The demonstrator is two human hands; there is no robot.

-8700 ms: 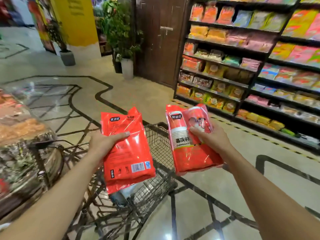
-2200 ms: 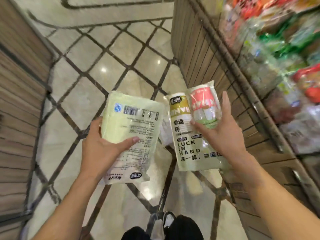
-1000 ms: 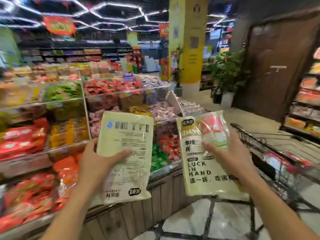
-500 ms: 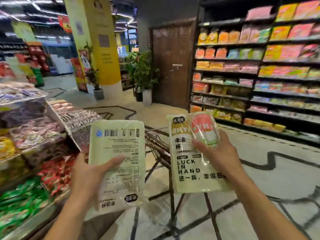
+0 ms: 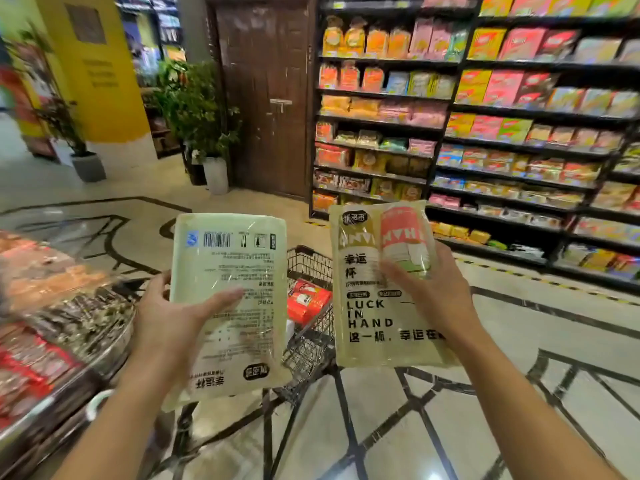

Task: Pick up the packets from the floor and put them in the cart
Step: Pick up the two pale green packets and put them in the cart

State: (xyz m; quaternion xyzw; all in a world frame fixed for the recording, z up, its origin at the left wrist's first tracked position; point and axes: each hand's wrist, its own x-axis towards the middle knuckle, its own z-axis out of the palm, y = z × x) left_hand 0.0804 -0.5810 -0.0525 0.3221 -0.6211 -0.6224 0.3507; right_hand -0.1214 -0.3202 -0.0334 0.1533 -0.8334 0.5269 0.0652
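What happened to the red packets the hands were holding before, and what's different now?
The left hand and right hand let go of the red packets; those now lie in the cart. Each hand then took up a pale green packet, one showing its barcode side, one reading LUCK IN HAND. The view swung from the floor back up to the cart. Both grips stayed the same over the last second.
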